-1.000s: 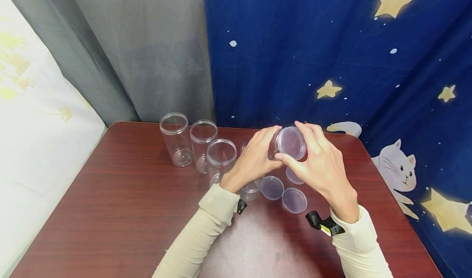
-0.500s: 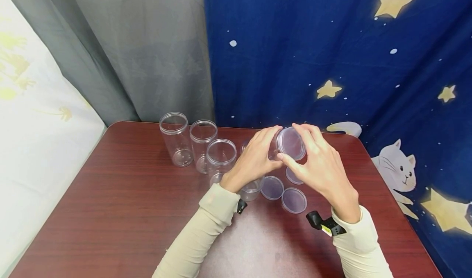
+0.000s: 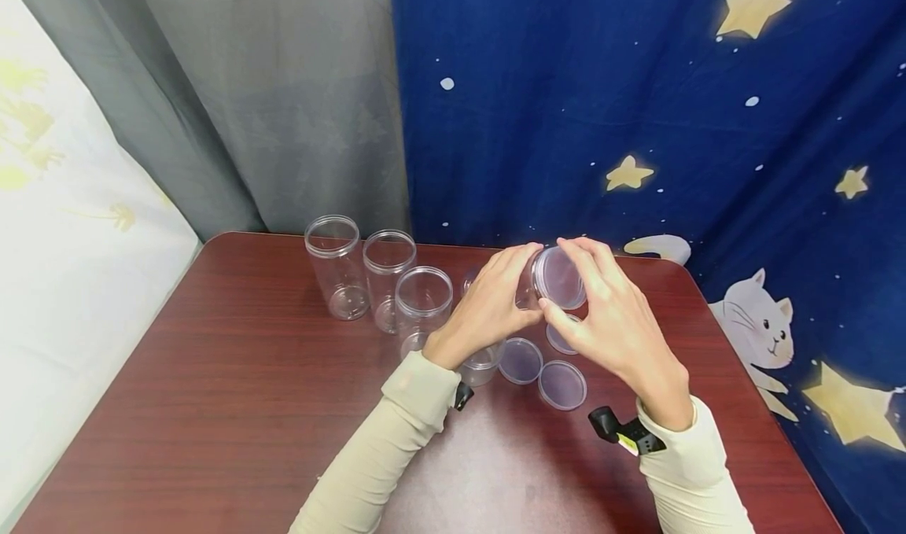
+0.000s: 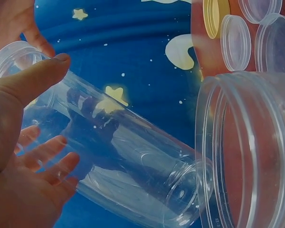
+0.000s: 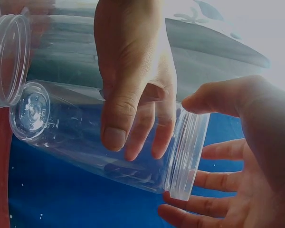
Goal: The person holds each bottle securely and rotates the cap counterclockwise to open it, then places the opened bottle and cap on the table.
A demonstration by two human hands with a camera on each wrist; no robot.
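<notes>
A tall clear plastic jar (image 5: 80, 123) is held up off the table, tilted, its lidded end toward my right hand. My left hand (image 3: 488, 302) grips it round the body near that end, thumb on one side and fingers on the other. On the jar's mouth sits a clear screw lid (image 3: 562, 278). My right hand (image 3: 616, 322) holds this lid by its edge, thumb below and fingertips above in the head view. In the left wrist view, the jar's base (image 4: 183, 190) overlaps the rim of another jar (image 4: 247, 147) behind it.
Three uncovered clear jars stand at the back left: a tall jar (image 3: 334, 274), a middle jar (image 3: 388, 278) and a nearer jar (image 3: 425, 302). Another jar (image 3: 480, 370) is partly hidden by my left wrist. Loose lids (image 3: 563, 385) lie on the brown table (image 3: 233, 392).
My right fingertips have shifted a little left along the lid's top edge, and the thumb a little right below, as in a small twist. My left hand stays in place round the jar.
</notes>
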